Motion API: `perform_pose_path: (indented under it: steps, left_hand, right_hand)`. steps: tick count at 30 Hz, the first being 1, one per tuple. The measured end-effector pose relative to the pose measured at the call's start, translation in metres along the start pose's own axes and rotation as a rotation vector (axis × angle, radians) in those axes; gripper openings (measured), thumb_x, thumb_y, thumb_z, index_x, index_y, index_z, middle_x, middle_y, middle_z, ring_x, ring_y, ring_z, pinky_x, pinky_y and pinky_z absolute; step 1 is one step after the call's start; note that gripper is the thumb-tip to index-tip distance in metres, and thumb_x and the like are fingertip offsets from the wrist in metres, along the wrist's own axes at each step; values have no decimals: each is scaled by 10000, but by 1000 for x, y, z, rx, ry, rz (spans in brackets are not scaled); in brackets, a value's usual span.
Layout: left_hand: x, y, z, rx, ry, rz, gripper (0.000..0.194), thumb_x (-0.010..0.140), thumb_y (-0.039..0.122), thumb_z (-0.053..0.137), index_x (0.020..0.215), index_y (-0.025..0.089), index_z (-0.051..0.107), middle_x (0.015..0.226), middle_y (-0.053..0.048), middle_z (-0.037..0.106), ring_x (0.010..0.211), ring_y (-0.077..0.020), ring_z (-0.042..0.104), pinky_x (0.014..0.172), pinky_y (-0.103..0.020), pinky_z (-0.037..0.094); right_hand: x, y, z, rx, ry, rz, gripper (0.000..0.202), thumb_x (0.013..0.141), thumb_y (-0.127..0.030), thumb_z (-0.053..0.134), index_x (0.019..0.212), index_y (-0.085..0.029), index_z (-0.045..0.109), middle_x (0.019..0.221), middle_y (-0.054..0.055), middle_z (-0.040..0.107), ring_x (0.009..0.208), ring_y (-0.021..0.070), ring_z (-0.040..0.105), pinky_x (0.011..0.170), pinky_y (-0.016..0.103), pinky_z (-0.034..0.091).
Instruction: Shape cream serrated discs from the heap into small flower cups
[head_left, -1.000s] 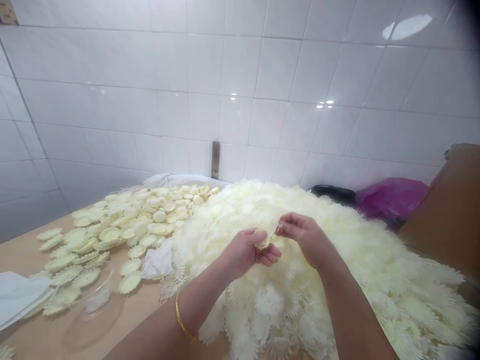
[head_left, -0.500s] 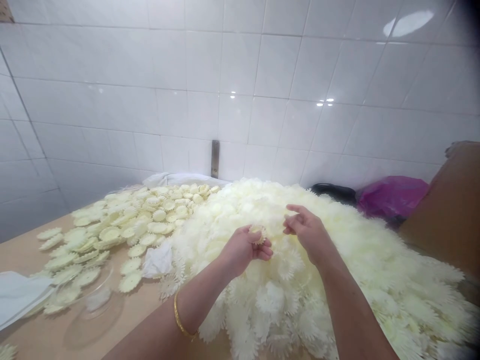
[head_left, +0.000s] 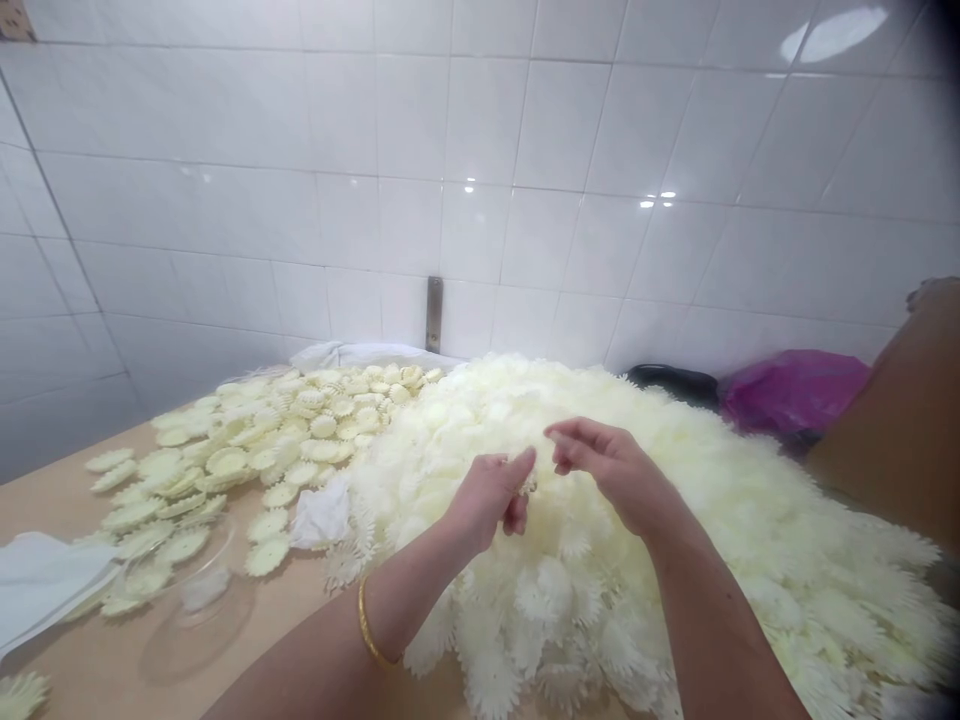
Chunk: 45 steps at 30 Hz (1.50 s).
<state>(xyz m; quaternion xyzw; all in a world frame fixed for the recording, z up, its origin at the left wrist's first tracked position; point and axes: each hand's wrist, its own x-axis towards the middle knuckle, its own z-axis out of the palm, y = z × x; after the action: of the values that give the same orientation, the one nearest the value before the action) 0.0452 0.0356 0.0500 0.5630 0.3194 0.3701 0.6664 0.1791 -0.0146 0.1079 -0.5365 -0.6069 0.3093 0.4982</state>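
Observation:
Above a large heap of pale yellow, frilly-edged flower petal pieces (head_left: 570,600), my left hand (head_left: 487,505) is closed on a small petal disc (head_left: 532,482). Only a bit of the disc's toothed edge shows past the thumb. Just to the right, my right hand (head_left: 611,465) has its thumb and index finger brought together, pointing at the left hand. Whether anything sits in that pinch is too small to make out. The two hands are close but apart.
Stacked scalloped discs (head_left: 225,460) cover the table's left side. Beside them lie a crumpled white tissue (head_left: 320,514), a clear plastic dish (head_left: 196,632) and a white sheet (head_left: 49,580). A purple bag (head_left: 795,390), a black item (head_left: 671,383) and a brown box (head_left: 892,440) stand at right.
My left hand has turned, its thumb now pointing up and covering most of the disc. My right hand has come nearer to it, and its fingers have drawn into a pinch.

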Motion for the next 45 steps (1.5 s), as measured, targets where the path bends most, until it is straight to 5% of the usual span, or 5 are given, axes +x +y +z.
perform_pose_path:
  steps: [6,13,21,26,45]
  left_hand:
    - [2,-2,-1,88,-25,-33,579,654,734,363,581,170,469,294,45,351,258,-96,361,319,-217,233]
    - [-4,3,4,93,-108,-178,679,643,769,288,752,139,517,299,40,375,269,-121,389,343,-231,248]
    - [-7,17,5,-129,-188,-224,676,687,752,214,733,141,499,390,18,430,329,-119,450,347,-214,278]
    - [-6,14,4,-198,-293,-143,318,709,437,562,829,150,500,529,9,509,437,-121,537,425,-220,398]
    - [-2,1,3,78,-50,-51,517,658,696,427,562,189,415,278,69,305,246,-78,320,309,-212,179]
  right_hand:
    - [0,4,4,-57,-149,6,462,632,-450,666,1002,-187,577,900,53,581,778,176,554,704,294,440]
    - [0,1,8,96,-233,-55,218,707,-373,604,752,-159,605,758,27,603,764,162,553,753,288,414]
    - [9,16,0,49,254,14,223,668,-361,587,739,-150,569,610,-1,539,627,147,524,675,301,417]
    - [13,24,-12,-131,541,1,406,684,-385,556,1005,-137,562,815,57,565,676,176,546,595,302,419]
    - [0,0,1,-15,-28,15,335,658,-460,627,784,-152,658,753,39,608,742,172,519,706,295,408]
